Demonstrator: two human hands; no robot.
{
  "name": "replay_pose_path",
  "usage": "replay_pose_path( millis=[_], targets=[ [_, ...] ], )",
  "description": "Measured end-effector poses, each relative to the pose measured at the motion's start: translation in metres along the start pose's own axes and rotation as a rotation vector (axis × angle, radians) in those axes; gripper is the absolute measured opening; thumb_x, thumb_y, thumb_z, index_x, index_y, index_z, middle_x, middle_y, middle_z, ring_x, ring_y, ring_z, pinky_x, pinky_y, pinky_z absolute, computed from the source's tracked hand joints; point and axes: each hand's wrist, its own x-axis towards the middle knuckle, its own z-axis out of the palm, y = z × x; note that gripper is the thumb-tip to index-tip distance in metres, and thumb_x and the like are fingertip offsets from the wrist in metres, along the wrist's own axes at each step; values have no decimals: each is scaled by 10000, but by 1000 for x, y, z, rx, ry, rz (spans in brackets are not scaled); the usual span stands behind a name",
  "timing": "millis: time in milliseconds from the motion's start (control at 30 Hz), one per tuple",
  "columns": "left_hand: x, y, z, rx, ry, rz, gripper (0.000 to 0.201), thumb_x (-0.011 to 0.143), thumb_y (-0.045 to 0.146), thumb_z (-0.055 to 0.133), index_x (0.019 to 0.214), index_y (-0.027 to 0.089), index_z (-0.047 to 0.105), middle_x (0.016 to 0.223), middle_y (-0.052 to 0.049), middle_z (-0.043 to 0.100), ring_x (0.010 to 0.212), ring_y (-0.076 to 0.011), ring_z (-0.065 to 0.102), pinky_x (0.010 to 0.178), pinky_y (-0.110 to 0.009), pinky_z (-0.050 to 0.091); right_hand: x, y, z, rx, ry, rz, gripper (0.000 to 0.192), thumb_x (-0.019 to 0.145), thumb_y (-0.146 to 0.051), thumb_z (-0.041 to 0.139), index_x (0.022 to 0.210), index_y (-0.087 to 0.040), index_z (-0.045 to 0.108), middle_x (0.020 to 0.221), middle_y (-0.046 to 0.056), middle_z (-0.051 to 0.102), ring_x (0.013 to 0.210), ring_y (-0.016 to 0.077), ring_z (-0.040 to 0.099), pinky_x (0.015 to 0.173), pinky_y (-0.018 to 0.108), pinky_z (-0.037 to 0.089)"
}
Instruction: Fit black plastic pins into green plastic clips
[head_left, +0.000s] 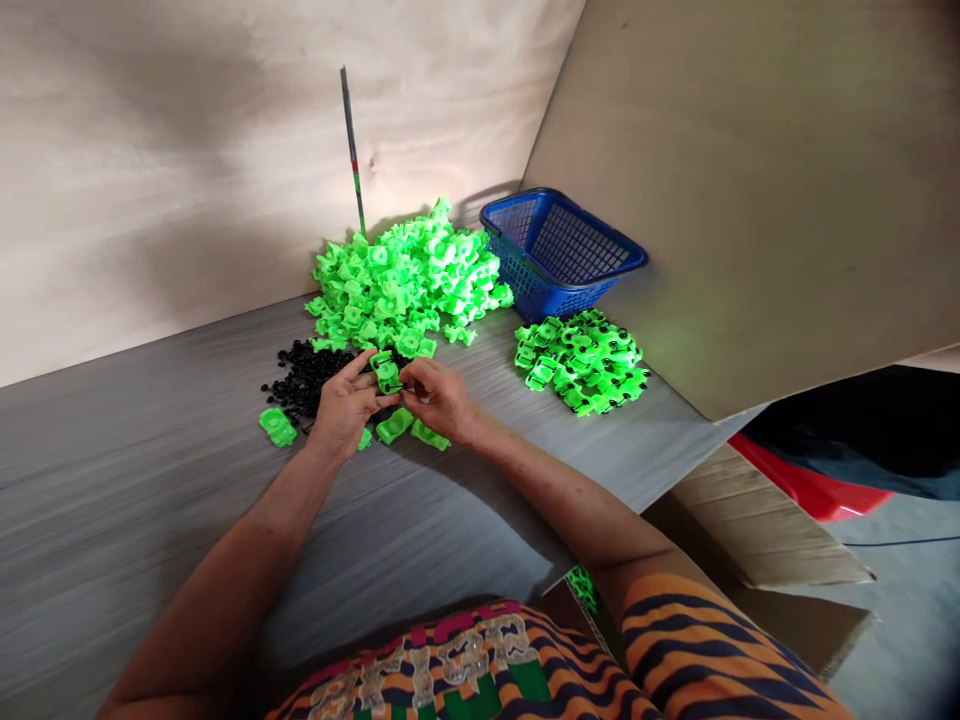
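My left hand (348, 402) grips a small green plastic toy car body (387, 371), its underside turned up, with black parts along its edge. Fingers of my right hand (438, 397) are pinched together against the car body's right side; whether a small black part is between them is hidden. Just behind and left of my left hand lies a pile of small black wheel parts (304, 378). Several loose green car bodies (395, 426) rest on the table under and around my hands, one (277, 427) farther left.
A big heap of green car bodies (405, 280) sits against the wooden wall. Right of it stands a blue plastic basket (559, 290), with a pile of green cars with black wheels (581, 360) before it. A thin rod (351, 150) leans on the wall. Below right is a cardboard box (772, 520).
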Motion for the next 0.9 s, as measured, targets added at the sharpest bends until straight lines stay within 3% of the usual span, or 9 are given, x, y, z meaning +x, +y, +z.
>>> replay_pose_path(
  millis=[467, 700, 900],
  targets=[
    [-2, 3, 3, 55, 20, 7, 753, 493, 105, 660, 1245, 153, 658, 865, -24, 736, 761, -178, 692, 803, -408, 625, -1, 1, 2, 50, 5, -87, 102, 857, -118, 580, 880, -215, 606, 808, 0, 612, 676, 124, 540, 657, 254, 453],
    [-4, 4, 4, 28, 22, 10, 717, 493, 98, 702, 1209, 145, 683, 779, 10, 697, 695, -149, 671, 753, -358, 632, -2, 4, 4, 60, 28, -68, 106, 854, -108, 580, 871, -212, 593, 808, -2, 600, 682, 120, 535, 655, 247, 444],
    [-2, -1, 2, 56, 19, 25, 705, 558, 123, 793, 1253, 147, 678, 861, -18, 723, 738, -157, 697, 765, -365, 642, -2, 6, 5, 75, 22, -17, 89, 853, -128, 568, 867, -210, 597, 799, -1, 589, 729, 130, 542, 688, 254, 452]
  ],
)
